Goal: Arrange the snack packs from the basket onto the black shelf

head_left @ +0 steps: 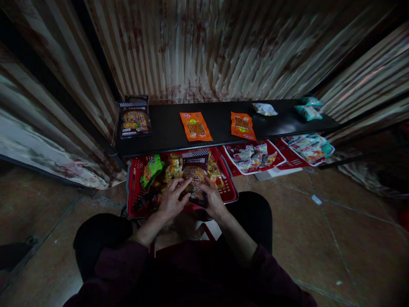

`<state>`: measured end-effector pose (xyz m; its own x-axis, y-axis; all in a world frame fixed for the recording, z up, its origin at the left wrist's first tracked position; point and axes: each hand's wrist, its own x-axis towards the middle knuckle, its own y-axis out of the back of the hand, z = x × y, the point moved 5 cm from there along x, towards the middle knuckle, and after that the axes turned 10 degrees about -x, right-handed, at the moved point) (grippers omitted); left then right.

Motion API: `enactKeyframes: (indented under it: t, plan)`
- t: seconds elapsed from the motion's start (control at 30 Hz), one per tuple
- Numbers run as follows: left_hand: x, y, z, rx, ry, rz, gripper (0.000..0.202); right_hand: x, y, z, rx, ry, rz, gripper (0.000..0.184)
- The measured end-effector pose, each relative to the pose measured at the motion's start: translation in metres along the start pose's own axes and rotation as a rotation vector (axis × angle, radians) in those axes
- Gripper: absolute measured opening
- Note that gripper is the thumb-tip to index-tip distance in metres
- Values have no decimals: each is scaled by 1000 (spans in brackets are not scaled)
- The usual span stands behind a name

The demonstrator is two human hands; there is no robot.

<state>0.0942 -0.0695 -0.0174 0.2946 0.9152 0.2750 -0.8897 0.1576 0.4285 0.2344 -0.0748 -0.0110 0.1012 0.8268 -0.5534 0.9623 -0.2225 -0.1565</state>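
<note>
Left hand (174, 197): fingers on dark brown plastic snack packet (195, 164), grip closure unclear
Right hand (214, 199): at packet's right edge, closure unclear
Packet: over red plastic basket (229, 189) of yellow-wrapped snacks (173, 166)
Long black shelf (220, 123): two flat orange packets (196, 126)

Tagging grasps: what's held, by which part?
Dark packet, lower half: left hand on its left side, right hand on its right; actual grip can't be told.

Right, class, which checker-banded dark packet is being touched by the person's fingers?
The dark packet over the red basket: left hand and right hand touch it. Lookalike packaging at the left end of the black shelf is untouched.
</note>
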Motion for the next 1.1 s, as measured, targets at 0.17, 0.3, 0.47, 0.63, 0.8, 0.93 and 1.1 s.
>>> enactKeyframes:
  t: [0.17,0.3,0.47,0.63,0.8,0.93,1.1]
  plan:
    - [-1,-1,-7,-140,122,80,43,13,6,3,87,15,-13,54]
    - [-3,-4,-21,-309,258,164,49,18,7,1,71,62,-40,48]
    - [-6,-8,-48,-531,537,296,61,20,3,0,117,76,-116,44]
    - [-6,-15,-54,-952,725,283,49,19,0,-3,94,11,-103,38]
    - [-1,-5,-54,-1029,719,340,39,22,-9,-11,111,23,-145,41]
    - [7,10,-58,-937,664,397,37,31,-18,-12,112,23,-132,45]
    - [23,35,-57,-865,580,416,35,40,-39,-24,94,90,-212,46]
